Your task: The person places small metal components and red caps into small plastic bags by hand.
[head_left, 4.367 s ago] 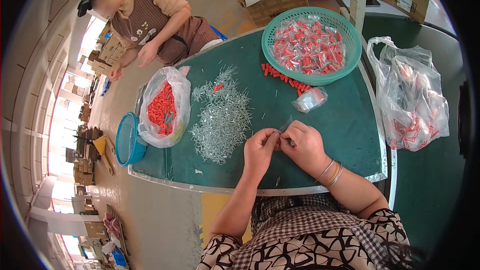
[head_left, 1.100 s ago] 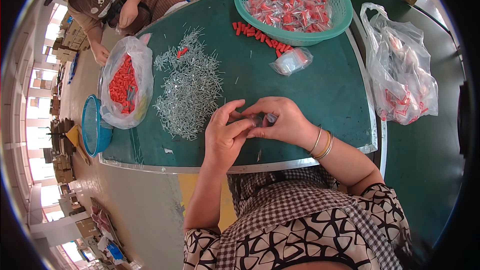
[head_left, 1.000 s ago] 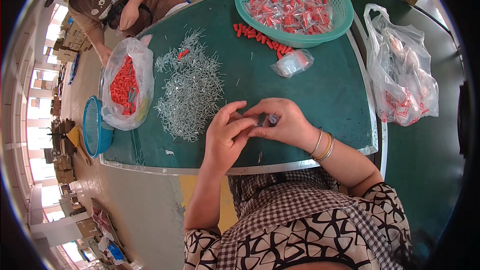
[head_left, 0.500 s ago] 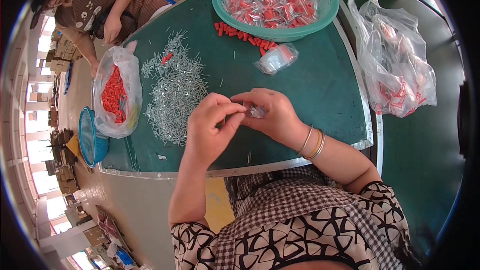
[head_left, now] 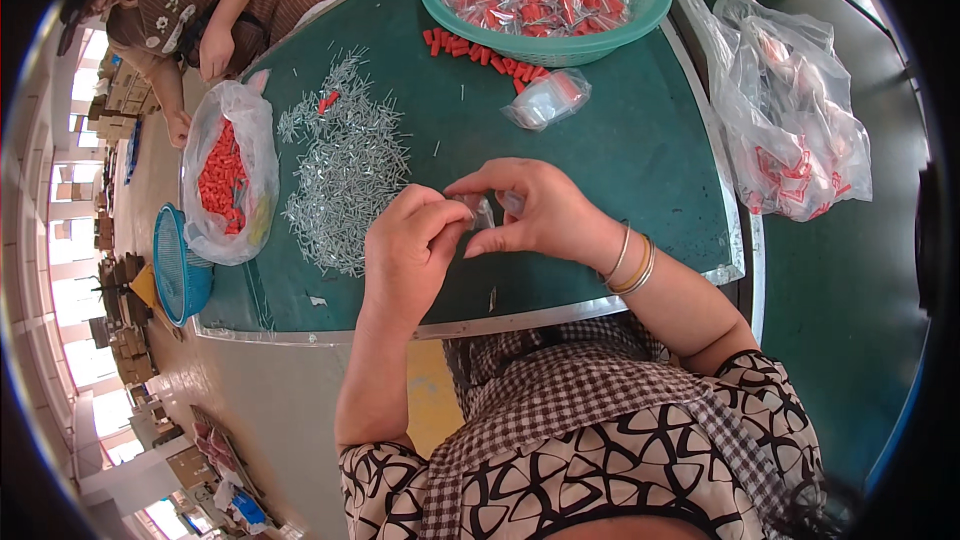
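Observation:
In front of me, above the green table, my left hand is closed, its thumb and forefinger pinching a small clear plastic bag. Facing it is my right hand, thumb and forefinger spread around that bag. A bit of clear plastic shows in the curled fingers of the right hand; what is inside it cannot be made out. Left of my hands lies a heap of silver screws with a red plug on top. Beyond my hands, several loose red plugs lie by a clear packet.
A green basket full of bagged red pieces stands at the far edge. A plastic bag of red plugs and a blue basket sit at the left. White plastic bags lie at the right. Another person sits far left.
My right thumb has moved away from its fingers, and my hands are slightly farther apart. The small bag now shows between them. The whole view has shifted slightly.

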Demonstrator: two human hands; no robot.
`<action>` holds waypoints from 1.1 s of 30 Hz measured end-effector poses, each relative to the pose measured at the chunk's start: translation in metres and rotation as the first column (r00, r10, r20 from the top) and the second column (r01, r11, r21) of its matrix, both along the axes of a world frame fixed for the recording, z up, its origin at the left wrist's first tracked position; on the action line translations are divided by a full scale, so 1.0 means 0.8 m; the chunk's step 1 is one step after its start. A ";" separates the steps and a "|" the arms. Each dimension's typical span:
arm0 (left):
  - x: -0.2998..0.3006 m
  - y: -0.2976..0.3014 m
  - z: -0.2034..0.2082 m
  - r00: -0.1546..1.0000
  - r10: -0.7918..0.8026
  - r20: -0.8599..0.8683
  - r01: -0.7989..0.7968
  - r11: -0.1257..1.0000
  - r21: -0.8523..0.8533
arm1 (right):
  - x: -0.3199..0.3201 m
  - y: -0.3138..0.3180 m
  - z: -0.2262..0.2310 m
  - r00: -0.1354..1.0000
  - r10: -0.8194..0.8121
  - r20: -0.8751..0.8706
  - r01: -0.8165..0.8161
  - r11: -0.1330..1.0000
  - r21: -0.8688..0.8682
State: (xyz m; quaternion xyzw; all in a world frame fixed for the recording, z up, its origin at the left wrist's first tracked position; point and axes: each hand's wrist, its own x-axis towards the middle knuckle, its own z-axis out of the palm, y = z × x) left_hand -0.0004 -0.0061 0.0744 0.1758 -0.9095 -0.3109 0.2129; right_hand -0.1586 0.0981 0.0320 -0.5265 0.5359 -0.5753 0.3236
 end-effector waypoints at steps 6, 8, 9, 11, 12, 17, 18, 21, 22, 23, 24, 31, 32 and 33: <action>0.002 0.005 0.000 1.000 -0.016 -0.003 0.016 1.000 -0.025 | 0.000 0.001 -0.001 0.998 0.038 0.046 -0.043 0.993 0.107; 0.001 0.005 -0.002 1.000 -0.015 -0.009 0.015 1.000 -0.023 | 0.002 0.000 -0.004 1.000 0.024 0.006 -0.024 0.998 0.061; 0.001 0.004 -0.003 1.000 -0.019 -0.021 0.018 1.000 -0.015 | 0.001 0.000 -0.003 1.000 0.023 0.006 -0.023 0.998 0.063; 0.003 0.003 -0.004 0.999 -0.020 -0.031 0.019 1.000 -0.007 | 0.003 0.001 -0.001 0.999 0.026 0.022 -0.028 0.996 0.089; 0.003 0.002 -0.004 0.999 -0.018 -0.027 0.018 1.000 -0.002 | 0.003 0.000 -0.001 0.999 0.026 0.024 -0.028 0.996 0.090; 0.001 -0.002 -0.005 1.000 0.004 -0.024 -0.002 0.997 0.080 | -0.001 0.000 0.003 0.998 -0.057 -0.007 0.058 0.994 0.094; 0.003 -0.006 -0.005 0.996 0.086 -0.017 -0.083 0.985 0.153 | -0.002 0.000 0.001 0.998 -0.060 -0.007 0.060 0.994 0.096; 0.008 -0.033 -0.016 0.970 0.242 -0.031 -0.223 0.932 0.285 | 0.000 0.000 0.002 0.996 -0.075 0.043 0.071 0.994 0.085; 0.008 -0.047 -0.023 0.958 0.285 -0.008 -0.277 0.937 0.211 | 0.001 0.000 0.003 0.997 -0.064 0.033 0.061 0.994 0.089; 0.007 -0.059 -0.028 0.944 0.331 0.010 -0.329 0.935 0.130 | 0.001 -0.001 0.004 0.998 -0.053 0.025 0.050 0.995 0.090; 0.004 -0.068 -0.030 0.936 0.352 0.022 -0.353 0.932 0.077 | 0.002 -0.001 0.003 0.999 -0.048 0.025 0.045 0.995 0.084; -0.021 -0.099 -0.056 0.930 0.323 0.174 -0.292 0.939 -0.181 | 0.001 -0.001 0.003 0.995 -0.069 -0.070 0.075 0.994 0.082; -0.028 -0.098 -0.061 0.931 0.301 0.208 -0.247 0.936 -0.251 | 0.002 -0.001 0.003 0.995 -0.068 -0.069 0.073 0.995 0.069; -0.033 -0.097 -0.065 0.928 0.283 0.243 -0.198 0.927 -0.319 | 0.003 -0.001 0.003 0.995 -0.064 -0.072 0.068 0.996 0.062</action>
